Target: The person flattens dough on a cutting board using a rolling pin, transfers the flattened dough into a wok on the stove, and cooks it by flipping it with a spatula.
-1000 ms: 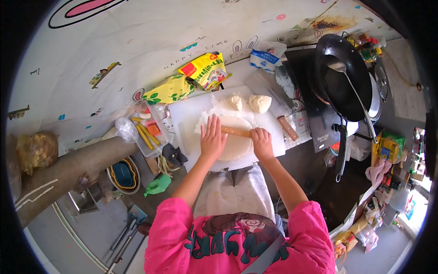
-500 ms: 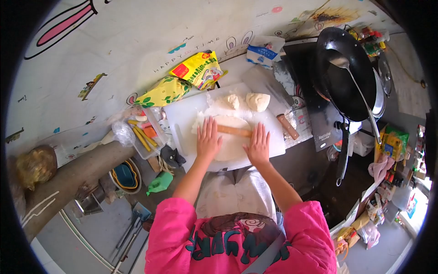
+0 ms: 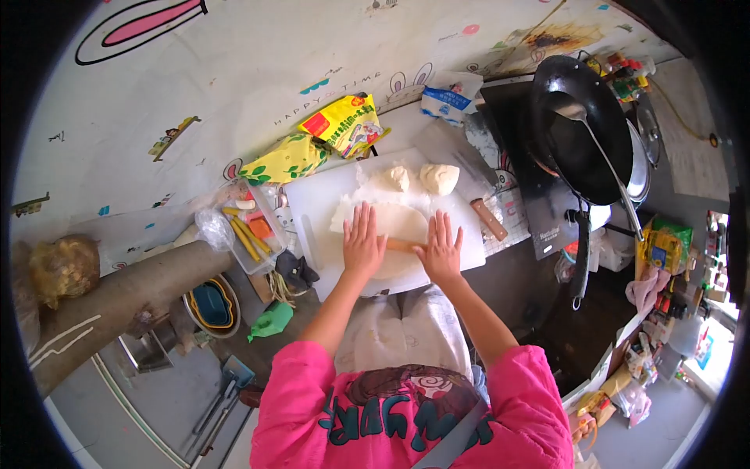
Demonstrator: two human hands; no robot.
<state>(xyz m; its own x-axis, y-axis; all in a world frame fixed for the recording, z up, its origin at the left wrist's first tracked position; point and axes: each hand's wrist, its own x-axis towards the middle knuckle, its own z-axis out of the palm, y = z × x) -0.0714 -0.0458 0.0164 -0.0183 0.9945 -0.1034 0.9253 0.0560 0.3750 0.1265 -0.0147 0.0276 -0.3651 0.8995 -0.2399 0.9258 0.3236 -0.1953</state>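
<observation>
A flat sheet of dough [image 3: 394, 218] lies on the white cutting board [image 3: 314, 227]. Across its near part rests a wooden rolling pin [image 3: 401, 245], its ends covered by my hands. My left hand [image 3: 364, 244] presses on one end with the palm down and fingers stretched forward. On the other end lies my right hand [image 3: 441, 248], likewise flat with fingers extended. Two lumps of dough, a smaller one [image 3: 398, 178] and a larger one [image 3: 439, 179], sit at the back of the board. A cleaver [image 3: 488, 220] with a wooden handle lies along its right side.
Yellow seasoning bags [image 3: 344, 125] and a blue-white packet [image 3: 449, 100] stand along the wall. At right, a black wok [image 3: 587, 148] holding a metal spatula [image 3: 601, 144] sits over the cooktop [image 3: 547, 227]. A plastic tray [image 3: 260, 266] with vegetables is at left, near a thick pipe [image 3: 148, 289].
Both hands and the rolling pin have moved toward my body over the dough, showing more of the sheet behind the pin. The camera view has shifted slightly.
</observation>
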